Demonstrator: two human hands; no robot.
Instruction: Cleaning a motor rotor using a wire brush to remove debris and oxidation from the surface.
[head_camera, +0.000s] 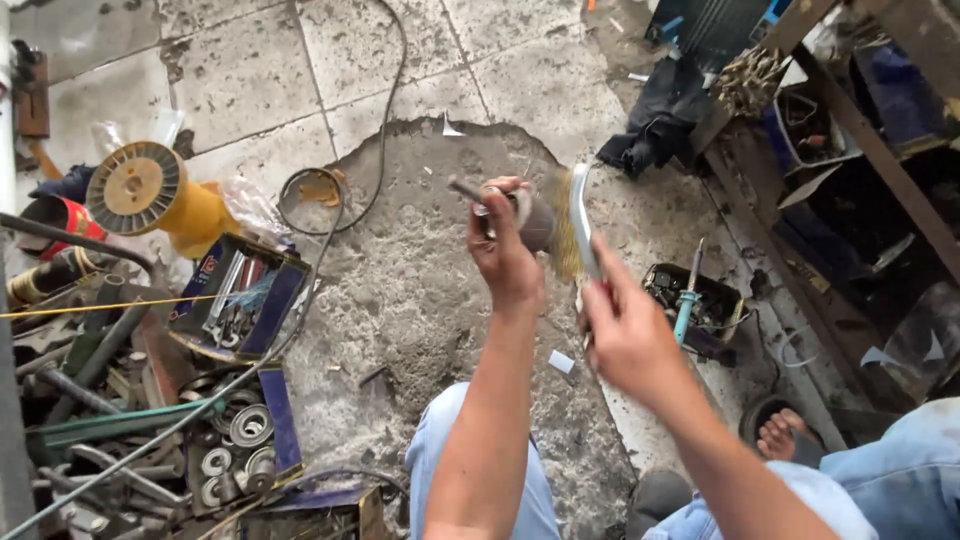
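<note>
Held over the cracked floor (420, 300), the left hand (505, 255) grips a small motor part (530, 220); the right hand (625, 335) clasps a wire brush (572, 232) against it. Short, firm strokes away from the fingers seem best.

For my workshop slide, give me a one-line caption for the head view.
Left hand holds a cylindrical metal part while right hand scrubs it with a wire brush.

Between the left fingers (497, 215) sits a dull grey metal rotor (530, 222). The wire brush (574, 232) above the right fingers (606, 290) has brassy bristles and a pale glossy handle. Beneath lies rough, matt concrete floor (420, 290).
</note>
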